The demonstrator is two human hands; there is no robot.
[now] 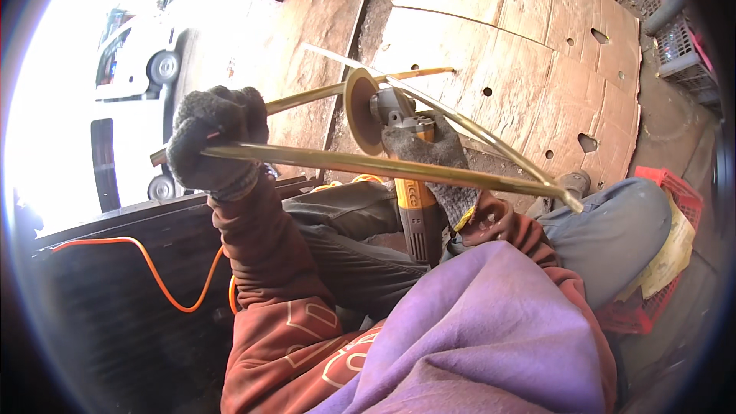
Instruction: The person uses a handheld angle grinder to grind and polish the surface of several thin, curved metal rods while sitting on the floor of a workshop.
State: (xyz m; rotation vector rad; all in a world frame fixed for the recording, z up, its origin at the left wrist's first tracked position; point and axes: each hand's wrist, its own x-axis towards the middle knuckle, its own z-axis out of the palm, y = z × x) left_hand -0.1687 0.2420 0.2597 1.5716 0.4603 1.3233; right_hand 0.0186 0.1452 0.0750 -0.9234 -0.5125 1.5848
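Fingers [201, 119] of gloved left hand [215, 142] clenched round long brass-coloured metal rod frame [368, 162], held up over the knees. Gloved right hand [429, 161] grips yellow-and-black angle grinder [410, 192]; its disc [360, 111] meets the frame. Orange cable [157, 276] trails left.

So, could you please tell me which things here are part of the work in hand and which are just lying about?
In use:
- left hand, gloved, gripping the brass-coloured metal frame
- right hand, gloved, holding the yellow angle grinder, its disc by the frame
- orange cable

Lying about:
- cardboard sheets
- red crate
- grey crates
- white vehicle
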